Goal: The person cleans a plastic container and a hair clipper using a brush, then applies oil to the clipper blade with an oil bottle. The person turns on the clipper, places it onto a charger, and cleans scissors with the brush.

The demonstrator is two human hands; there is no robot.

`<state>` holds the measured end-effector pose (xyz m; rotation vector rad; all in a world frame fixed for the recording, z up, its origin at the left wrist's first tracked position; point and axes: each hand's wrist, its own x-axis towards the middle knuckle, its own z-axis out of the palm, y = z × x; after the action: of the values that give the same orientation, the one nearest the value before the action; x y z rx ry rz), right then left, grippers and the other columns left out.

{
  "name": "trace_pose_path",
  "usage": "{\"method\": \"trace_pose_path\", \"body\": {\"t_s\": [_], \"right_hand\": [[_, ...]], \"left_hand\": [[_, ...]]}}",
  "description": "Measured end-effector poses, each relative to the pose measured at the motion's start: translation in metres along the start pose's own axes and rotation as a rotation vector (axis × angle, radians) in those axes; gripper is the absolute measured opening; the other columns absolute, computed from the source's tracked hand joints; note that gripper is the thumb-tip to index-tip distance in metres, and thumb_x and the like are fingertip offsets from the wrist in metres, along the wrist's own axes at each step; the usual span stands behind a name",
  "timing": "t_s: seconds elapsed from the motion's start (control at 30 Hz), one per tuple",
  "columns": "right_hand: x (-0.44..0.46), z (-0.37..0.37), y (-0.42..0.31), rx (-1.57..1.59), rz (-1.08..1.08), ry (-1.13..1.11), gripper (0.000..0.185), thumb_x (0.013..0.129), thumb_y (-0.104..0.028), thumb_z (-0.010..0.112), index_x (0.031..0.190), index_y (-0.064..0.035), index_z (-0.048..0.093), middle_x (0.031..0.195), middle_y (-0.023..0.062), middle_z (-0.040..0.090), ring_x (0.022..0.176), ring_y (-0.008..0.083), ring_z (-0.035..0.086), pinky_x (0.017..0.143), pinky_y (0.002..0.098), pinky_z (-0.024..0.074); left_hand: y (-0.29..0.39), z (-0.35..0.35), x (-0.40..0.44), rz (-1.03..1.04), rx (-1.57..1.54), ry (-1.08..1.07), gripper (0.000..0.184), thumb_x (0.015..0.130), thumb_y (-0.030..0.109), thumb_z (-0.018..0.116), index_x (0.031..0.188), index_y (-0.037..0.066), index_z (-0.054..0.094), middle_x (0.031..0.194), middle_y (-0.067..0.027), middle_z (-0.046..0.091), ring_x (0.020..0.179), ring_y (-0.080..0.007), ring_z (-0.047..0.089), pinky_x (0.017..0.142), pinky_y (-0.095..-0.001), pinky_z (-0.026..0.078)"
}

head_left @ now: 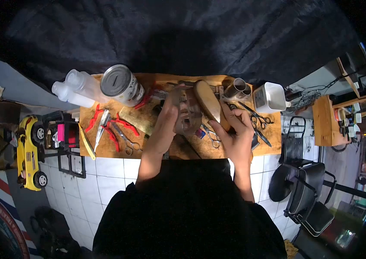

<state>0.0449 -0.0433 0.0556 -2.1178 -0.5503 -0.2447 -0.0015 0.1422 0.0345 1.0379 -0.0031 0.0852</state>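
Observation:
My left hand (pixel 162 129) is closed around a clear, see-through container (pixel 188 118), raised above the wooden table (pixel 157 149). In my right hand (pixel 237 140) is a wooden-backed brush (pixel 207 101), gripped near its lower end by thumb and fingers and slanting up to the left beside the container. Its bristles are not plainly visible. Scissors (pixel 212 138) lie below the brush, between my hands. More scissors (pixel 263 121) rest on the table to the right of my right hand. The far side of my left-hand fingers is hard to make out.
At the table's left stand a tin can (pixel 120 84) and clear plastic bottles (pixel 79 88). Red-handled clips (pixel 124 125), thinning scissors (pixel 126 138) and a yellow-handled razor (pixel 87 141) lie nearby. Back right hold a metal cup (pixel 237 89) and a white tub (pixel 270 97). A black chair (pixel 308 185) stands right.

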Motion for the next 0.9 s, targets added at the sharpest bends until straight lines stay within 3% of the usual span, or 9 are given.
{"method": "trace_pose_path", "body": {"t_s": [0.03, 0.13, 0.2, 0.23, 0.33, 0.4, 0.6, 0.7, 0.9], "right_hand": [[0.000, -0.003, -0.003, -0.004, 0.007, -0.015, 0.044, 0.069, -0.014, 0.082, 0.108, 0.0010, 0.068, 0.085, 0.0121, 0.055, 0.070, 0.0238, 0.056, 0.060, 0.0327, 0.0471], [0.000, -0.016, -0.007, 0.074, 0.035, -0.234, 0.042, 0.072, -0.019, 0.080, 0.105, 0.0040, 0.067, 0.089, 0.0217, 0.062, 0.077, 0.0316, 0.062, 0.068, 0.0347, 0.0490], [0.001, -0.025, -0.004, 0.172, 0.021, -0.351, 0.041, 0.075, -0.019, 0.078, 0.106, 0.0060, 0.066, 0.091, 0.0227, 0.063, 0.080, 0.0305, 0.063, 0.073, 0.0355, 0.0486], [0.000, -0.025, -0.005, 0.227, 0.030, -0.359, 0.042, 0.075, -0.018, 0.078, 0.107, 0.0063, 0.066, 0.090, 0.0216, 0.063, 0.080, 0.0287, 0.063, 0.073, 0.0351, 0.0484], [-0.002, -0.023, -0.004, 0.363, 0.086, -0.375, 0.044, 0.074, -0.015, 0.078, 0.110, 0.0067, 0.064, 0.089, 0.0177, 0.061, 0.079, 0.0234, 0.061, 0.072, 0.0337, 0.0478], [-0.002, -0.015, 0.001, 0.409, 0.148, -0.376, 0.046, 0.074, -0.013, 0.078, 0.113, 0.0062, 0.063, 0.087, 0.0143, 0.060, 0.077, 0.0200, 0.058, 0.070, 0.0326, 0.0474], [0.002, 0.001, 0.001, 0.018, -0.003, -0.032, 0.045, 0.073, -0.009, 0.078, 0.113, 0.0057, 0.063, 0.085, 0.0138, 0.056, 0.072, 0.0227, 0.057, 0.064, 0.0319, 0.0477], [0.003, -0.011, -0.002, 0.103, 0.024, -0.205, 0.042, 0.071, -0.012, 0.079, 0.107, 0.0057, 0.066, 0.085, 0.0168, 0.059, 0.072, 0.0273, 0.059, 0.064, 0.0338, 0.0486], [0.001, -0.021, -0.002, 0.309, 0.027, -0.310, 0.040, 0.072, -0.012, 0.079, 0.105, 0.0061, 0.066, 0.085, 0.0163, 0.061, 0.071, 0.0238, 0.059, 0.065, 0.0304, 0.0464]], "left_hand": [[-0.002, 0.000, 0.000, 0.047, -0.102, 0.002, 0.065, 0.099, 0.043, 0.044, 0.146, 0.006, 0.020, 0.134, -0.0128, 0.043, 0.120, -0.0200, 0.049, 0.098, -0.0322, 0.042], [0.003, 0.006, 0.000, 0.172, 0.081, 0.146, 0.062, 0.099, 0.038, 0.046, 0.145, 0.005, 0.021, 0.134, -0.0116, 0.042, 0.121, -0.0190, 0.046, 0.098, -0.0315, 0.042], [-0.004, 0.000, 0.001, 0.226, 0.198, 0.176, 0.062, 0.098, 0.037, 0.048, 0.145, 0.005, 0.022, 0.134, -0.0109, 0.042, 0.122, -0.0183, 0.044, 0.099, -0.0319, 0.041], [-0.006, -0.002, 0.002, 0.252, 0.257, 0.190, 0.062, 0.098, 0.036, 0.049, 0.145, 0.005, 0.023, 0.134, -0.0106, 0.042, 0.123, -0.0180, 0.043, 0.099, -0.0322, 0.040], [-0.009, 0.008, -0.002, 0.108, -0.109, 0.225, 0.064, 0.096, 0.036, 0.053, 0.144, 0.006, 0.024, 0.136, -0.0103, 0.040, 0.126, -0.0177, 0.039, 0.102, -0.0336, 0.037], [-0.011, 0.006, 0.001, 0.176, 0.132, 0.101, 0.066, 0.094, 0.038, 0.056, 0.143, 0.006, 0.025, 0.137, -0.0106, 0.040, 0.126, -0.0192, 0.040, 0.104, -0.0348, 0.035], [-0.013, -0.003, -0.004, 0.120, 0.007, 0.116, 0.066, 0.090, 0.034, 0.060, 0.141, 0.008, 0.027, 0.134, -0.0117, 0.042, 0.121, -0.0193, 0.045, 0.102, -0.0343, 0.036], [-0.004, 0.007, -0.007, 0.217, -0.022, 0.208, 0.063, 0.089, 0.026, 0.062, 0.139, 0.009, 0.027, 0.128, -0.0113, 0.046, 0.117, -0.0145, 0.046, 0.097, -0.0309, 0.039], [-0.010, 0.003, 0.002, 0.057, -0.136, 0.135, 0.060, 0.091, 0.022, 0.059, 0.141, 0.006, 0.030, 0.128, -0.0085, 0.047, 0.119, -0.0161, 0.046, 0.101, -0.0309, 0.037]]}}
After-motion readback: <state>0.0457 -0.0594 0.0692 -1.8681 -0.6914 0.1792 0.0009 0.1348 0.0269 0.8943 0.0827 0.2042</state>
